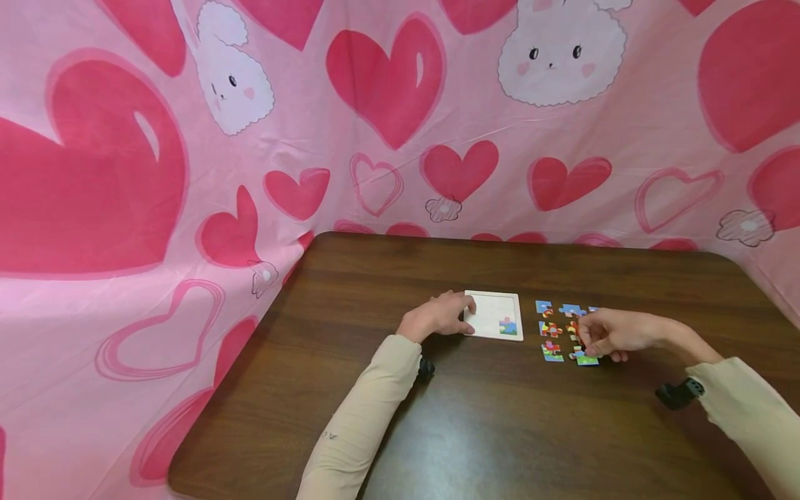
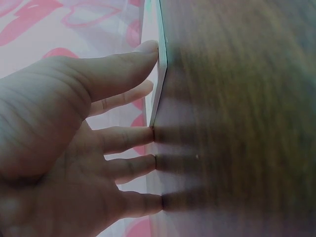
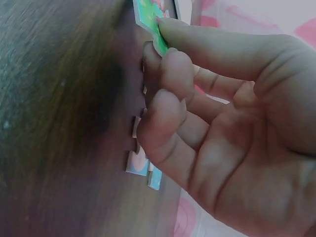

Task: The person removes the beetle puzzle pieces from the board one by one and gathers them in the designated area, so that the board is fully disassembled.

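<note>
A white puzzle tray (image 1: 486,305) lies on the table with a blue-and-green jigsaw piece (image 1: 508,327) in its lower right corner. My left hand (image 1: 440,314) is at the tray's left side; in the left wrist view the thumb touches the tray (image 2: 161,64) and the other fingers are extended, several fingertips down on the tabletop. To the right, my right hand (image 1: 615,332) pinches a green-edged jigsaw piece (image 3: 146,16) between thumb and fingertips, tilted up in the right wrist view. This hand partly covers the group of loose jigsaw pieces (image 1: 550,329) beside the tray.
The loose pieces lie in rough rows on the brown wooden table (image 1: 487,417), among them a blue piece (image 1: 544,306) at the back left of the group. A pink curtain (image 1: 387,83) with hearts and rabbits hangs behind and left of the table.
</note>
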Demonstrator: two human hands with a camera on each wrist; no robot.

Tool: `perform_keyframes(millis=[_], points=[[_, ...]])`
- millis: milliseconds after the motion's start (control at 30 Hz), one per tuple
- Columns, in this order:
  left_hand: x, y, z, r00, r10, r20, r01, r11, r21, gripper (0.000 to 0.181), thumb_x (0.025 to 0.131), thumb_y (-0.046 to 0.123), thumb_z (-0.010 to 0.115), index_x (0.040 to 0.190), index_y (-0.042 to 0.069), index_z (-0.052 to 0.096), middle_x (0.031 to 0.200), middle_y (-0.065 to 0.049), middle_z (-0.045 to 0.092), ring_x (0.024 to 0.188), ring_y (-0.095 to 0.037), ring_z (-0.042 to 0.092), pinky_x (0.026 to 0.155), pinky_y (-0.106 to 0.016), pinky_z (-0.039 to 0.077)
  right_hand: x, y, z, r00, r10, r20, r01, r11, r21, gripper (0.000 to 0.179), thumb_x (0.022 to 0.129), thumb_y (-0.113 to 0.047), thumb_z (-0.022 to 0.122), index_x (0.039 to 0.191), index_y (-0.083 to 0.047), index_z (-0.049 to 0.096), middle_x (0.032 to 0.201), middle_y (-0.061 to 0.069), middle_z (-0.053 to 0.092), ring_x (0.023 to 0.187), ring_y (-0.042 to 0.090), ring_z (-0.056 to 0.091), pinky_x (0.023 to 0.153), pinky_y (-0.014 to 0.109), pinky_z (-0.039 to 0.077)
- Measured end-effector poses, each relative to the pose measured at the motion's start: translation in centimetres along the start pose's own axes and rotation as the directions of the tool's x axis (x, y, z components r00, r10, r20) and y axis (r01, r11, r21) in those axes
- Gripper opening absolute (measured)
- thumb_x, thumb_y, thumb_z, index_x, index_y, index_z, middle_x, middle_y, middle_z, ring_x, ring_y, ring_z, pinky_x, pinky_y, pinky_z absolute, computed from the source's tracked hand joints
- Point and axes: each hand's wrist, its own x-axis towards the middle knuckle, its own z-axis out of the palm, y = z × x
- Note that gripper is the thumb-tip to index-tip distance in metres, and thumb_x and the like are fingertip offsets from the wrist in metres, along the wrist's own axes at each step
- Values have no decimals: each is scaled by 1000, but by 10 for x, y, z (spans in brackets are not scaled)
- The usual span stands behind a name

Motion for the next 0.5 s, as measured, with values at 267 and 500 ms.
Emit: perform_keyframes(millis=[267, 500], points=[[-1, 0, 0, 1000, 5, 1, -5, 1000, -5, 42, 91, 38, 69, 127, 21, 57, 135, 0, 56, 131, -24, 46, 114, -53, 34, 4, 0, 4, 999, 26, -19, -27, 998, -60, 22, 91, -17, 69, 87, -3, 53, 65, -4, 52, 47, 6, 49, 41, 23, 44], [-2, 0, 0, 1000, 4, 2, -4, 1000, -13, 41, 90, 37, 69, 126, 21, 57, 135, -1, 56, 132, -24, 45, 114, -55, 33, 8, -12, 8, 991, 114, -72, -127, 972, -196, 23, 87, -16, 73, 79, -10, 52, 65, -4, 49, 45, 5, 43, 40, 19, 37]])
